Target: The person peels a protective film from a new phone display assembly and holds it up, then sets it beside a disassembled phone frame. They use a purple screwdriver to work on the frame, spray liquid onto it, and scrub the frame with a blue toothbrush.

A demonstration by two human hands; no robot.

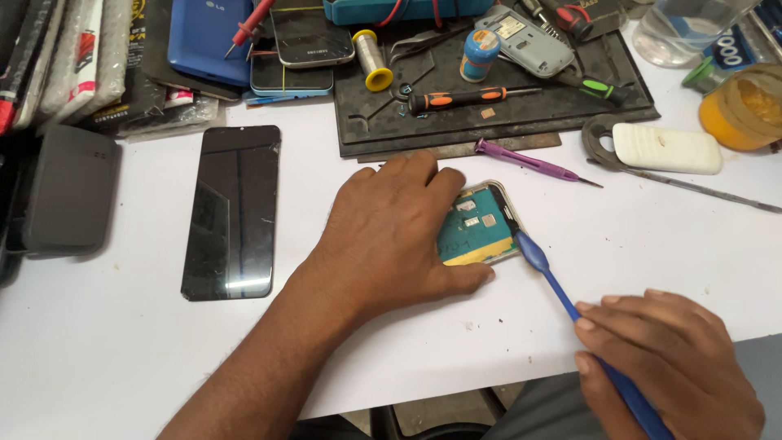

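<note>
My left hand [391,236] lies flat over an opened phone [481,224], pinning it to the white table [122,350]. The phone's teal circuit board and a yellow strip show past my fingers; the rest is hidden under my palm. My right hand [664,363] grips a blue plastic pry tool [562,289] near the table's front edge. The tool's flat tip touches the phone's right edge.
A detached black phone screen [232,212] lies to the left. A purple screwdriver [533,161] rests just behind the phone. The black work mat [505,122] at the back holds screwdrivers, tweezers and solder. A white block [666,148] and an orange jar [745,106] sit at right.
</note>
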